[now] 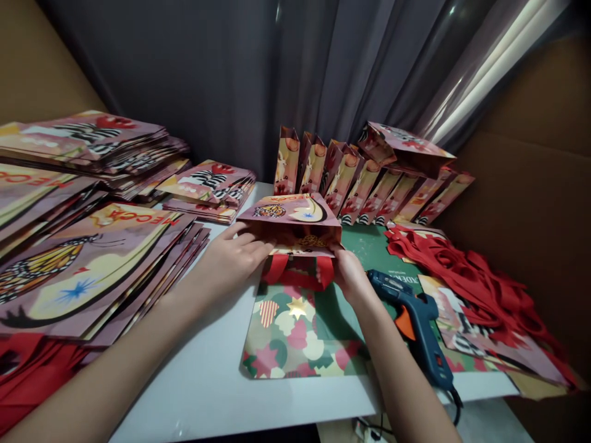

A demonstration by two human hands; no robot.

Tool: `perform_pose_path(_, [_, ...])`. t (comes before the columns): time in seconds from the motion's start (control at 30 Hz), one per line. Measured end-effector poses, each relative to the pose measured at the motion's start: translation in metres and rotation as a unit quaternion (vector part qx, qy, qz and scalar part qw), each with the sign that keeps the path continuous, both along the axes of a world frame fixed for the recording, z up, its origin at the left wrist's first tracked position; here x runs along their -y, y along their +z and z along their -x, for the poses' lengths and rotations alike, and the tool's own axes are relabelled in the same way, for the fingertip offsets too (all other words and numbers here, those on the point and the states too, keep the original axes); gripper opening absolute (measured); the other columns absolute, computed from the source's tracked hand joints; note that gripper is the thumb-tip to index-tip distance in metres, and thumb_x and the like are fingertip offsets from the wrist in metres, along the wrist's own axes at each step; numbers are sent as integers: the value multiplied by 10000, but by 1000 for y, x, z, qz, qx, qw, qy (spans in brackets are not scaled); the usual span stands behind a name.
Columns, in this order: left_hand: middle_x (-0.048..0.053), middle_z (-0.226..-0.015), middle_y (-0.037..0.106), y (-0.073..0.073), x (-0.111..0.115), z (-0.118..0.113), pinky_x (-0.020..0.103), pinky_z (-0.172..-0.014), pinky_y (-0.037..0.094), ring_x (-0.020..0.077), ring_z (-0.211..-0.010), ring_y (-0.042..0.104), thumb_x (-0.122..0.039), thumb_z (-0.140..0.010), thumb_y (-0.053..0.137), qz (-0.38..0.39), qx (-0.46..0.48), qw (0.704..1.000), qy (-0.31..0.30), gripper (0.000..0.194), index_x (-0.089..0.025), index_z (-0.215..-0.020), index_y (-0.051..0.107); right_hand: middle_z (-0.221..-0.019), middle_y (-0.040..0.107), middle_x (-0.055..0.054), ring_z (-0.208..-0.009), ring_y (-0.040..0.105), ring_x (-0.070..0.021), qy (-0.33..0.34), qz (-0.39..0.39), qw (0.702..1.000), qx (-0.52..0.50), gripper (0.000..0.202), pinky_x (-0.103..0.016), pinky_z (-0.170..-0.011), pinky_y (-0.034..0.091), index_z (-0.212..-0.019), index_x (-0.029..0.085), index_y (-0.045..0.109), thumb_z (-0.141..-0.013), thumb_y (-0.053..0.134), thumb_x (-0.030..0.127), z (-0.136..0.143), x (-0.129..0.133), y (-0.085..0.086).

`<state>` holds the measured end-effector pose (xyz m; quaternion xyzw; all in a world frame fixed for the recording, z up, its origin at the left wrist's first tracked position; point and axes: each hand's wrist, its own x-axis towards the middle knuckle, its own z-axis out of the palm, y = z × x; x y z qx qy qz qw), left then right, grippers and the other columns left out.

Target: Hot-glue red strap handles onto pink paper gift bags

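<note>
A paper bag [295, 211] with a butterfly print lies on its side at the middle, its open mouth facing me. My left hand [242, 249] holds its left edge, fingers on the lower panel. At the right corner of the mouth my right hand [345, 266] grips the bag, its fingertips partly hidden. A red ribbon handle [299, 280] hangs from the lower edge. Under it is a flat camouflage-patterned bag [300, 335] with a gold star. Right of my right hand, a blue glue gun [418, 320] with an orange trigger lies on a green mat [369, 246].
Stacks of flat printed bags [106, 264] cover the left side. Opened bags [353, 184] stand in a row at the back, one lying on top. Red ribbons [480, 289] are heaped at right, more [37, 375] at lower left. A cable leaves the glue gun over the front edge.
</note>
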<state>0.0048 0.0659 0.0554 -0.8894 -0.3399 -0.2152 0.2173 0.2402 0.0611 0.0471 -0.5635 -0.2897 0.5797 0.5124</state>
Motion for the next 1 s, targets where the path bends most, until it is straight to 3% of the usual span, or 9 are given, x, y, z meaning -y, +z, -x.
perform_pose_path(0.17, [-20,-781,753,6,1,6,348,-987,421,138,-700,648,-126,-994,398,-61,9,998,-21,343,-212,-939,725,-416,456,61,-377,404,-99,-38,-11,996,80,204,-206,-402,306,-638,189,553,-733,585,367,-4,-4,-1])
perform_pose_path(0.43, [-43,-720,731,11,5,8,322,-943,426,127,-647,633,-144,-1003,406,-91,1,995,-35,327,-217,-896,706,-403,422,76,-363,341,-74,-34,4,995,95,327,-200,-380,244,-569,208,467,-712,665,426,-2,-1,2])
perform_pose_path(0.57, [17,-704,688,6,7,0,400,-946,407,191,-690,609,-210,-979,449,-76,-28,996,29,280,-184,-845,693,-392,441,45,-365,390,-84,42,-7,995,95,523,-207,-399,321,-488,216,424,-708,675,618,0,4,5])
perform_pose_path(0.7, [60,-827,695,1,12,-13,410,-906,412,234,-797,618,-119,-911,473,-55,-46,995,64,228,-162,-984,684,-484,563,-15,-443,503,-123,168,-60,979,94,600,-247,-491,423,-537,190,534,-693,616,764,3,11,7])
perform_pose_path(0.8, [71,-847,686,2,16,-18,383,-803,431,236,-781,614,-60,-872,477,-15,-54,995,83,250,-161,-993,672,-548,588,-25,-534,534,-140,161,-144,961,171,596,-261,-571,433,-571,188,551,-761,555,753,4,14,7])
perform_pose_path(0.87, [82,-846,675,4,18,-18,389,-755,425,251,-765,606,-58,-850,495,1,-51,992,119,233,-156,-973,665,-638,601,-25,-626,548,-156,39,-241,929,276,511,-278,-646,437,-664,191,570,-871,491,651,2,16,7])
perform_pose_path(0.9, [87,-843,669,5,19,-18,394,-743,420,259,-762,601,-59,-841,502,4,-53,989,140,223,-153,-964,662,-701,609,-31,-682,554,-169,-36,-296,893,338,431,-293,-691,439,-742,191,585,-915,473,570,1,18,7])
perform_pose_path(0.97, [90,-818,656,6,21,-17,400,-733,410,269,-756,596,-55,-835,504,3,-65,983,172,197,-147,-921,656,-847,632,-60,-813,568,-202,-114,-394,789,458,238,-333,-787,437,-928,190,601,-952,450,372,1,22,7])
perform_pose_path(1.0, [91,-804,651,6,21,-17,402,-729,405,273,-757,596,-50,-837,501,5,-73,980,184,185,-145,-891,650,-926,645,-82,-888,576,-218,-94,-434,737,510,210,-352,-838,431,-1018,186,603,-946,429,278,2,25,6])
